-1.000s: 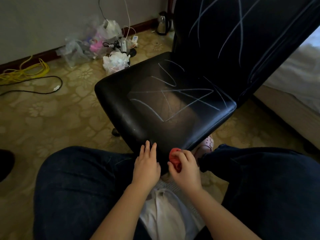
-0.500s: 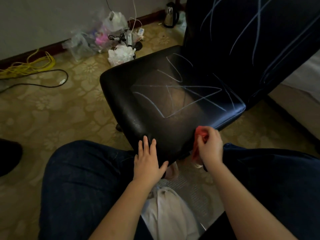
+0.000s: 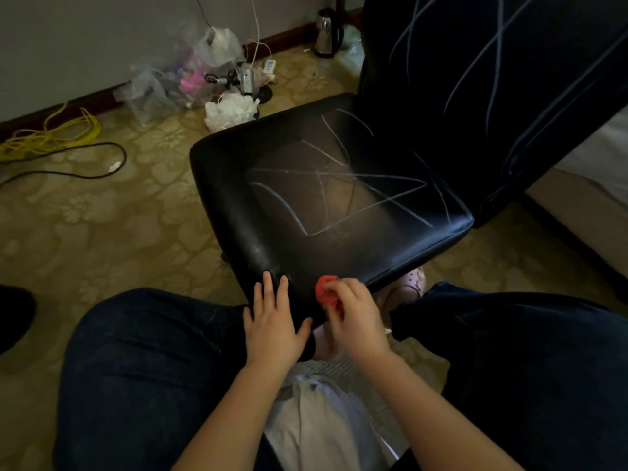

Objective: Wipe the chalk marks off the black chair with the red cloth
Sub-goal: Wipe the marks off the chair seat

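sliding back along the front edge of the seat, the right hand [image 3: 356,321] has come in from the right side of that edge to sit just beside the left hand [image 3: 273,326], and the red cloth [image 3: 327,294] has come with it. nearest of all, the person's dark trouser legs [image 3: 153,368] frame both hands. the left one lies flat with fingers spread and straight on the near corner of the black chair [image 3: 306,253], seemingly steadying it. the right pinches the cloth, bunched into a small wad between thumb and curled fingers, and the wad touches the seat's front rim. no chalk lies under it there, so that pass looks to have cleaned nothing. a little further in, the chalk marks [image 3: 339,188] cross the middle of the seat in pale lines, all unsmudged as far as i can tell, and beyond them more long strokes run up the backrest [image 3: 482,79]. i judge the wiping proper has barely begun; the cloth needs to travel up onto the seat centre next. past the chair, plastic bags [image 3: 190,86], a yellow cable [image 3: 51,137] and a kettle [image 3: 328,32] lie on the floor by the wall
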